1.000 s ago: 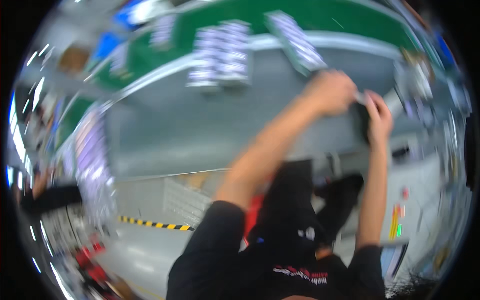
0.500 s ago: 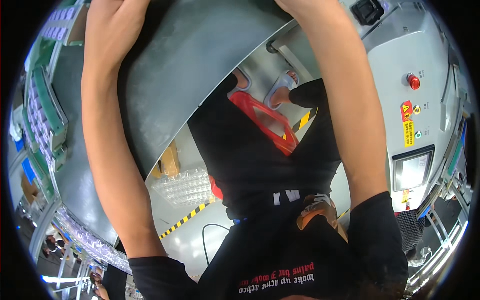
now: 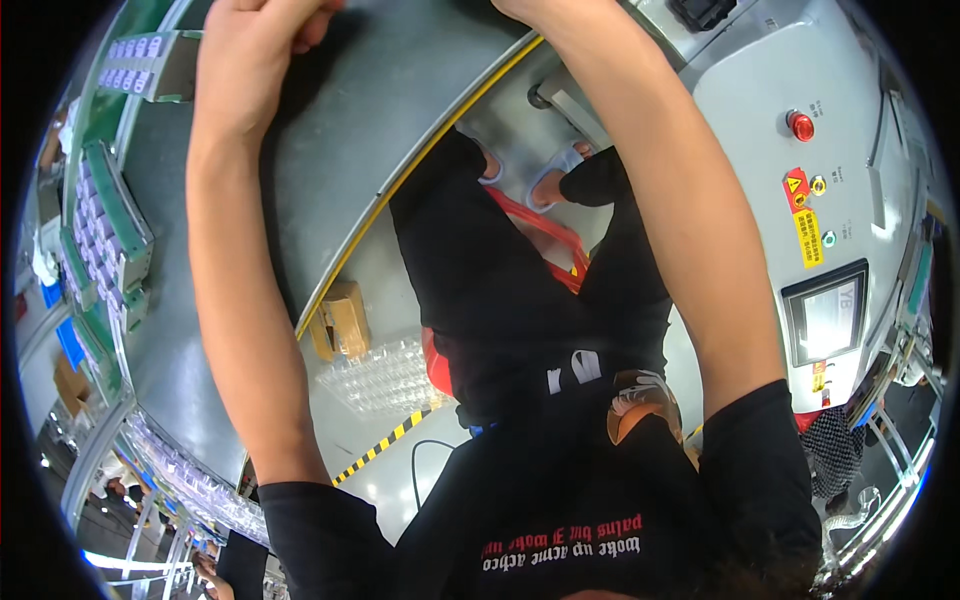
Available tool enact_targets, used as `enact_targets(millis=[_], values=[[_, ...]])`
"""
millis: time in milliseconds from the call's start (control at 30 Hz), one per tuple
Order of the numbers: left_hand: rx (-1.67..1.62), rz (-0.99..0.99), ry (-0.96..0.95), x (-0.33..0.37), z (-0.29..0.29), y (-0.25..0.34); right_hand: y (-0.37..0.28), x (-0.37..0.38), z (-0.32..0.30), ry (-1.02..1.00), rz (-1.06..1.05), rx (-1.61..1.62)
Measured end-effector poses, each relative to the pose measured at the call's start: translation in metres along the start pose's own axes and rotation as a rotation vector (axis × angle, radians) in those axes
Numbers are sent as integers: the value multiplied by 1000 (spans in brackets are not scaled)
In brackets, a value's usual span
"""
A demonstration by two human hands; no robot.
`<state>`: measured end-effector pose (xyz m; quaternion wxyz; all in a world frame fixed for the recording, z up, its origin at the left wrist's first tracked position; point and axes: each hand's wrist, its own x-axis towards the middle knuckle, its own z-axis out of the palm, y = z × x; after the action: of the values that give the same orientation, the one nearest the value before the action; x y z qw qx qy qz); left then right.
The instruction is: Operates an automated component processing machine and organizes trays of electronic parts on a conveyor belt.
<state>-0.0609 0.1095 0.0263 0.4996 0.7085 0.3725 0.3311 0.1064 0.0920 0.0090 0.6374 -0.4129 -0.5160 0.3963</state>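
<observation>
My left hand (image 3: 258, 45) is at the upper edge of the view, over the grey worktable (image 3: 350, 130). Its fingers look curled in, but the edge cuts off part of them, and anything inside is hidden. Of my right hand (image 3: 530, 8), only the wrist end shows at the top, above the table's rim; its fingers are out of the picture. The nearest objects on the left are green fixtures (image 3: 122, 205) carrying rows of small pale purple pieces (image 3: 95, 225).
To the right stands a light machine housing with a red push button (image 3: 800, 125) and a screen (image 3: 828, 312). Below the table's curved edge are a cardboard box (image 3: 345, 320) and clear plastic trays (image 3: 375, 380). A red stool (image 3: 437, 362) is under me.
The view has shifted a little, and a yellow band now shows along the table's rim. My left hand's curled fingers have come into sight; my right hand has moved left and up.
</observation>
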Motion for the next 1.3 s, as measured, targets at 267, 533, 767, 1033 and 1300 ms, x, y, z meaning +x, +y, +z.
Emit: enact_targets(millis=[267, 533, 767, 1033, 1300], values=[[22, -42, -158, 1, -7, -3, 2, -6, -8, 44, 243, -54], [-283, -82, -186, -1, -15, 7, 3, -4, -7, -120, 84, 253], [-556, -66, -315, 4, -21, 10, -15, 0, -1, -91, 60, -81], [-406, -136, -485, 1, -15, 13, -6, -2, -4, -65, 114, -67], [-744, -91, -417, 6, -15, -6, 2, -5, -5, -219, 147, 341]])
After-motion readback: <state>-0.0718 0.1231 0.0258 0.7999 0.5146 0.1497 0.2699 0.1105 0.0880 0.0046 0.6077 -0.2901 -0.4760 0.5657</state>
